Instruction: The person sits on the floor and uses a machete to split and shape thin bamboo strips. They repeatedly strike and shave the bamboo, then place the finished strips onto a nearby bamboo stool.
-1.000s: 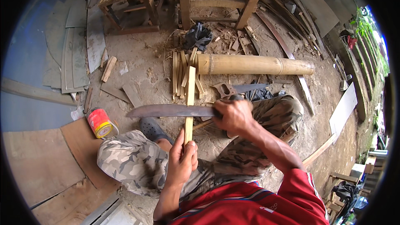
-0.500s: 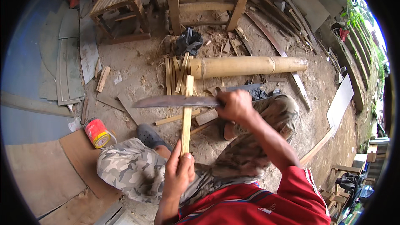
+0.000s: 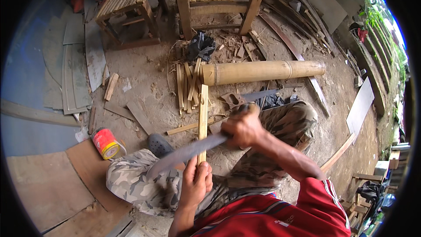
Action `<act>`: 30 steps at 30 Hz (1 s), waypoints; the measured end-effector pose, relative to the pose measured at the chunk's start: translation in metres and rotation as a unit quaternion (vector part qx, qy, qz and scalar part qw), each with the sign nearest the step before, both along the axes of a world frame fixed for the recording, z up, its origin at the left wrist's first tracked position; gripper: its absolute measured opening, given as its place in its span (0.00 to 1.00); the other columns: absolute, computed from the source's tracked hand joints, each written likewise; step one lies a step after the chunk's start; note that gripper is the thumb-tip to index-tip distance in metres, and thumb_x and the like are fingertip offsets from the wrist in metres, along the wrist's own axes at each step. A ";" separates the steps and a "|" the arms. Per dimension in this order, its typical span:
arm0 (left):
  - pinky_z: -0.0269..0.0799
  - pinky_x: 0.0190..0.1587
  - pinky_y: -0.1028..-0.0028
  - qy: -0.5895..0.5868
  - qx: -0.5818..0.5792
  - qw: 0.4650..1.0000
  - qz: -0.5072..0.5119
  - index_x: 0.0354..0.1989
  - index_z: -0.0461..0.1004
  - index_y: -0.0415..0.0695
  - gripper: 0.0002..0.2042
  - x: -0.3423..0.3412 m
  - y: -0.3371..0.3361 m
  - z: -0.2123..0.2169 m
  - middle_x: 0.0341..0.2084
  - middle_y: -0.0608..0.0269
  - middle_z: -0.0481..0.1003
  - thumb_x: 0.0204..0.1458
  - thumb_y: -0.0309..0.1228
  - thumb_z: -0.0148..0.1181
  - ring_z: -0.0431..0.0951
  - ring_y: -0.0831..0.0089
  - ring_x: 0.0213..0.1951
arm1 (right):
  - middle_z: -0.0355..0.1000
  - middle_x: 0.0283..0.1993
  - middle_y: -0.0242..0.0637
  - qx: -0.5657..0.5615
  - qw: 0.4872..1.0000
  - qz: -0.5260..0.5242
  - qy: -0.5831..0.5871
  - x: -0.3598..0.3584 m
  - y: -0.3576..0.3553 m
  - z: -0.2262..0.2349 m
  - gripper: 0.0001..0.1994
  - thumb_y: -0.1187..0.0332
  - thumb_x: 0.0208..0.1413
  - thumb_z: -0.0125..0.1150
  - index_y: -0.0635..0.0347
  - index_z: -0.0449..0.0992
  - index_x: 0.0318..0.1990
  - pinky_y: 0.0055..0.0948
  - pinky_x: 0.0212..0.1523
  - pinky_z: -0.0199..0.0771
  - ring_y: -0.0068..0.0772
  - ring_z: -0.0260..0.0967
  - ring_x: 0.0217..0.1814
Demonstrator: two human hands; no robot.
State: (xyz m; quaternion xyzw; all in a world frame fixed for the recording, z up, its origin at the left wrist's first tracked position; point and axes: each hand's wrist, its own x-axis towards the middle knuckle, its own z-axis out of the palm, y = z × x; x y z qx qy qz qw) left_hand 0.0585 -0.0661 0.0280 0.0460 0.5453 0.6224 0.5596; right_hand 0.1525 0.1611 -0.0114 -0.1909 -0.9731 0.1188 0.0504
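My left hand point(image 3: 197, 180) is closed round the lower end of a pale bamboo strip point(image 3: 203, 116), which points away from me. In my right hand point(image 3: 244, 127) is the handle of a machete; its long dark blade point(image 3: 186, 152), smeared by motion, slants down to the left. The blade crosses the strip just above my left fingers; whether it touches the strip I cannot tell. Beyond the strip's far end lie several cut bamboo strips point(image 3: 180, 87), beside a thick bamboo pole point(image 3: 263, 71).
A handsaw point(image 3: 252, 97) lies on the dirt floor past my right hand. At the left stands a red and yellow can point(image 3: 105, 143). Two bamboo-topped stools, one point(image 3: 127, 0) at far left, stand at the back. A black plastic bag point(image 3: 201, 46) sits near the pole's left end.
The machete has come down along the strip toward my left hand, and its tip has swung lower and nearer to me. My left hand keeps its hold, shifted slightly right.
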 end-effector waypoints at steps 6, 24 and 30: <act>0.55 0.16 0.83 -0.020 0.037 0.998 -0.044 0.73 0.49 0.47 0.27 -0.002 -0.013 0.007 0.24 0.70 0.62 0.67 0.27 0.45 0.56 0.88 0.17 | 0.76 0.21 0.35 0.001 0.990 -0.126 -0.061 0.002 0.022 0.000 0.14 0.53 0.60 0.56 0.52 0.78 0.30 0.38 0.20 0.74 0.33 0.73 0.18; 0.61 0.15 0.82 -0.004 0.087 0.996 -0.034 0.61 0.58 0.42 0.15 -0.031 0.016 -0.010 0.31 0.57 0.69 0.68 0.29 0.38 0.63 0.83 0.15 | 0.73 0.27 0.47 -0.177 0.968 -0.069 0.165 0.008 -0.004 0.014 0.09 0.70 0.45 0.66 0.64 0.74 0.30 0.38 0.27 0.72 0.51 0.74 0.26; 0.56 0.15 0.83 0.035 0.009 0.998 -0.048 0.46 0.63 0.42 0.06 -0.018 0.023 -0.014 0.24 0.70 0.64 0.68 0.31 0.45 0.59 0.89 0.16 | 0.72 0.25 0.32 -0.098 0.989 0.012 0.108 0.004 -0.029 0.005 0.13 0.60 0.35 0.69 0.52 0.73 0.27 0.42 0.30 0.65 0.40 0.74 0.26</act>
